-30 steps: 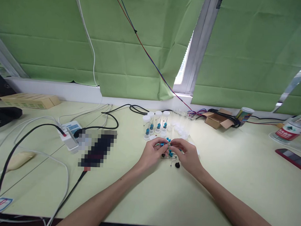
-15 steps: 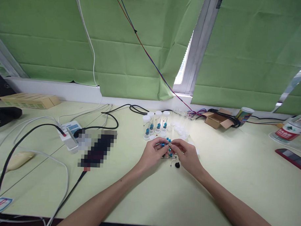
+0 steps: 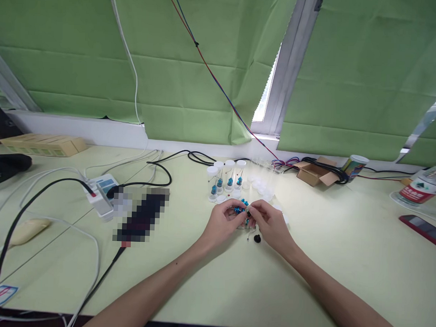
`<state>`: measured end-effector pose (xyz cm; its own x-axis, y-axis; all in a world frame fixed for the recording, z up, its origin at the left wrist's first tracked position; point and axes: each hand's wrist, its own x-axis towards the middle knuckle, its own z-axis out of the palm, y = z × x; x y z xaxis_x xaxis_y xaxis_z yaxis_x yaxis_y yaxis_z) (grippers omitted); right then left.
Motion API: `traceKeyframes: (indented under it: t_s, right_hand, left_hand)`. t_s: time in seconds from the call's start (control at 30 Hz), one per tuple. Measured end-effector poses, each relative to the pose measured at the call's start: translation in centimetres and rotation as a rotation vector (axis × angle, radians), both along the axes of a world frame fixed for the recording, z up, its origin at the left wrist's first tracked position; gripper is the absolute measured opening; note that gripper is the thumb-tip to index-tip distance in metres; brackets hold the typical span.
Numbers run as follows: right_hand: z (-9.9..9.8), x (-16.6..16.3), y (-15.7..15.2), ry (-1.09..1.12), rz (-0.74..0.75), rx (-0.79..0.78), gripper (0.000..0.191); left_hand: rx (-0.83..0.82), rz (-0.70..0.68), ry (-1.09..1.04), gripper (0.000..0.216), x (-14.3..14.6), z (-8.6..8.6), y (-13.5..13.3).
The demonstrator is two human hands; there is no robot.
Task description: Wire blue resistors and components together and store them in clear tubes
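My left hand (image 3: 223,220) and my right hand (image 3: 272,224) meet fingertip to fingertip low over the table. Both are closed in a pinch around a small part with a dark bit (image 3: 248,212); the fingers hide most of it. Just behind and below the fingertips lie several small blue parts (image 3: 244,202) with thin metal pieces. A small black round piece (image 3: 257,239) rests on the table beside my right hand, with a thin wire-like piece next to it. Beyond my hands several clear tubes with white caps (image 3: 213,183) stand upright, each holding a blue part.
Empty-looking clear containers (image 3: 262,185) stand behind my right hand. An open cardboard box (image 3: 312,174) with black cable sits farther back. To the left are a white power strip (image 3: 101,201) and loose cables. A red-edged phone (image 3: 423,231) and a plastic bottle (image 3: 419,189) are at the right.
My fingers have shifted slightly around the small part, and its dark bit now shows between the fingertips. My right fingers are bent a little more. The tubes and black piece stay in place.
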<state>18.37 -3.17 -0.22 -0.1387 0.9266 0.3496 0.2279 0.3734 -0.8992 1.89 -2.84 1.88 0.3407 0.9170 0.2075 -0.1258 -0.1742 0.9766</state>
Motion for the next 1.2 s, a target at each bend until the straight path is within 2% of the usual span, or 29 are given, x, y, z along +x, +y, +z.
traceKeyframes:
  t_s: [0.43,0.6,0.83,1.2]
  right_hand:
    - [-0.05,-0.09,-0.07,0.028,0.008,0.008,0.021]
    - [0.01,-0.07,-0.13,0.032,0.051,0.028,0.017]
    - [0.09,-0.06,-0.34,0.031,0.101,0.045,0.017]
    - [0.09,-0.04,-0.24,0.016,0.079,0.054,0.014]
  left_hand:
    - [-0.039,0.065,0.02,0.013,0.11,0.09,-0.02]
    - [-0.107,0.104,-0.006,0.016,-0.13,-0.03,0.44]
    - [-0.166,0.077,-0.088,0.016,-0.34,-0.24,0.61]
    - [-0.116,0.057,-0.069,0.018,-0.36,0.19,0.46]
